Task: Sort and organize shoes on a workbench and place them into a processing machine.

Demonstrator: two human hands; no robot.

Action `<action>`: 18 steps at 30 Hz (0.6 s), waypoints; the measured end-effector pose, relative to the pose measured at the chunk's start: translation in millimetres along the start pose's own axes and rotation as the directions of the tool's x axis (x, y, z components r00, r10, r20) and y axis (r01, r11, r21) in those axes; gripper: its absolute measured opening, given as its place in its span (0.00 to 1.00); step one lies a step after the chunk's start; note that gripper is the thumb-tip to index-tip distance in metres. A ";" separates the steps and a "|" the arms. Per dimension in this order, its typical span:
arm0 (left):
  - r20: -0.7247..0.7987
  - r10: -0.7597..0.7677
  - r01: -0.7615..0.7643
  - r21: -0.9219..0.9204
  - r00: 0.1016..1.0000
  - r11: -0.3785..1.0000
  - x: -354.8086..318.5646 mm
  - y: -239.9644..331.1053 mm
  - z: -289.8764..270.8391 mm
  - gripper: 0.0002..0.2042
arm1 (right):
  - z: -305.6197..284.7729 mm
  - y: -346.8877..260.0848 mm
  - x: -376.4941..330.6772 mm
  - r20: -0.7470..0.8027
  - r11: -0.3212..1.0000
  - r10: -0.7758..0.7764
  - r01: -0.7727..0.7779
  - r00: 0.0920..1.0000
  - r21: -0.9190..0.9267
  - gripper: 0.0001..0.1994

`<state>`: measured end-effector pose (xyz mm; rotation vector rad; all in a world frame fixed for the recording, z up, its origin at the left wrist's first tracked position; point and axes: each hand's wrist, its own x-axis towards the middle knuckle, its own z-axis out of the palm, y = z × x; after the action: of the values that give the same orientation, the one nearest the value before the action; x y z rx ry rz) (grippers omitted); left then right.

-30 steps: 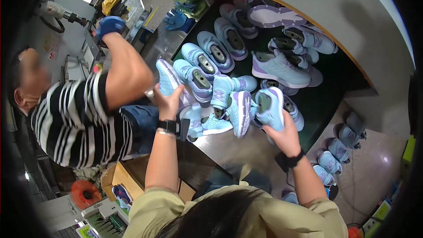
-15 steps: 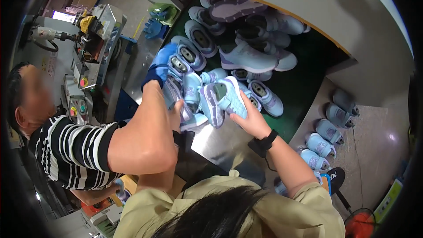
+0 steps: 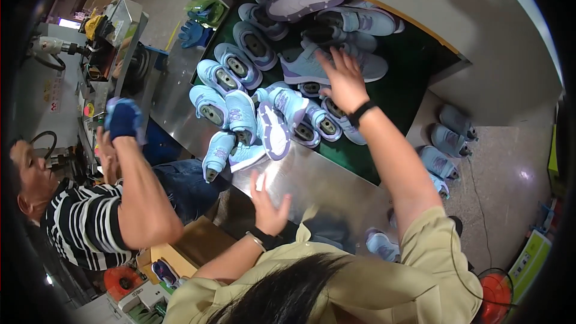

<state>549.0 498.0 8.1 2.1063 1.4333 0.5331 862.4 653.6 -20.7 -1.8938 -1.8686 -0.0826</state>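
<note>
My left hand (image 3: 270, 209) is over the bare metal tabletop, fingers spread, holding nothing. Just beyond its fingertips lies a light blue shoe on its side, its white and purple sole (image 3: 275, 133) facing me. With fingers apart, my right hand (image 3: 347, 86) reaches over a pale blue shoe (image 3: 304, 68) on the green surface; I cannot tell whether it touches it. Several light blue and lilac shoes (image 3: 242, 110) crowd together between and left of my hands, some showing metal-like pieces inside their openings.
At my left, a co-worker in a striped shirt raises a blue-gloved hand (image 3: 124, 121). The pale housing (image 3: 480, 30) curves over the far shoes. More shoes (image 3: 440, 162) stand in a row at the right. A cardboard box (image 3: 207, 241) is at lower left.
My right hand has let go of the shoe it held and moved farther away. My left hand has drawn back toward me. The co-worker's gloved arm has swung left, away from the shoes.
</note>
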 end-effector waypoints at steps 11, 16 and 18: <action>-0.253 0.108 -0.115 -0.015 0.961 0.993 167.4 -5.1 8.6 0.34 | -38.4 75.9 -83.2 -0.089 0.889 0.429 -0.403 0.899 0.218 0.40; -0.234 -0.125 0.089 -0.158 0.964 0.983 255.3 -57.5 11.2 0.31 | -33.4 85.0 -139.5 0.044 0.498 0.760 -0.625 0.648 0.601 0.36; -0.264 -0.067 0.031 -0.140 0.962 0.990 253.7 -52.6 7.1 0.31 | -25.1 88.9 -154.5 0.109 0.315 0.837 -0.634 0.537 0.707 0.34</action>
<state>606.1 748.8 -23.8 1.9429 1.5442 0.8986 944.0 504.7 -80.5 -1.8365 -0.4826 0.5559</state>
